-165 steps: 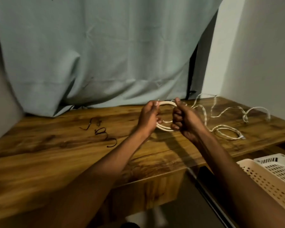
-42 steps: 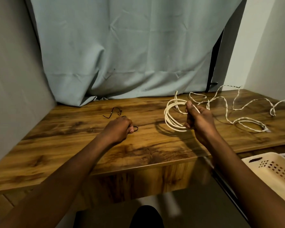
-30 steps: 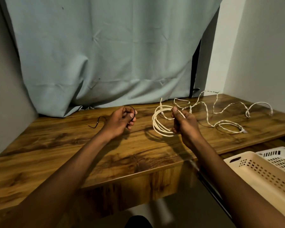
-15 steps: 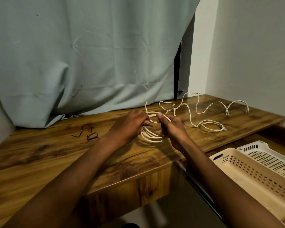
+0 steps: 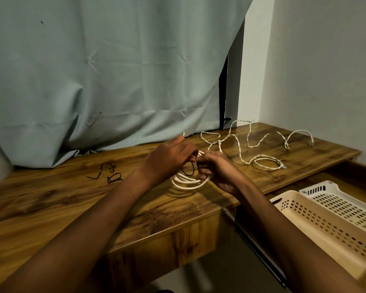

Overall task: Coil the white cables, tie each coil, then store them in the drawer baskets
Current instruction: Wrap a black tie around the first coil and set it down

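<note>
The right hand [image 5: 215,169] has its fingers curled round one side of the white coil [image 5: 188,180], gripping the loops together so they cannot spring apart; I take that as the anchoring hold. The left hand [image 5: 173,156] meets it at the top of the coil, its fingertips pinched on a thin black tie [image 5: 190,169] that hangs in a small loop across the strands. It looks as though the tie is being threaded round the bundle just where the right hand clamps it, which makes sense: that is where the loops sit tightest. The coil hangs just above the tabletop [image 5: 51,199], near its front edge, so both hands can work round it freely.

To the left, two more black ties [image 5: 110,173] lie on the wood within easy reach, presumably spares for the next coils. Beyond the hands to the right, a second white cable [image 5: 260,149] sprawls loose and uncoiled toward the wall. Lower right, the drawer stands open with a cream basket [image 5: 325,225] and a white basket [image 5: 347,199] side by side, ready to receive finished coils. A pale curtain [image 5: 114,70] hangs behind.
</note>
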